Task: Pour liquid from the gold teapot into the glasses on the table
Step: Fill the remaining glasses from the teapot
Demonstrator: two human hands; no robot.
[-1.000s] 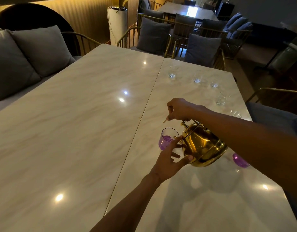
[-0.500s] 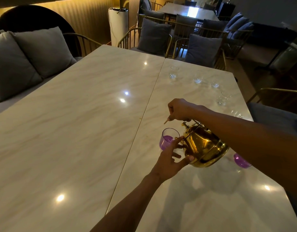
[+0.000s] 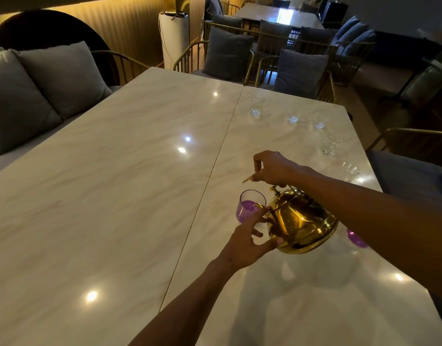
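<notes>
The gold teapot hangs tilted to the left over the marble table, its spout over a glass that holds purple liquid. My right hand grips the teapot's handle from above. My left hand steadies the pot: thumb under its lower front, fingers by the spout and the glass rim. A second glass with purple liquid stands right of the pot, partly hidden by my right forearm. Several empty clear glasses stand in an arc farther back on the right half.
The table is two slabs joined along a seam. Grey cushions line a bench on the left. Gold-framed chairs with cushions stand at the far end, and another chair at the right edge.
The purple level in the glass under the spout has risen slightly. Both hands and the teapot keep nearly the same pose.
</notes>
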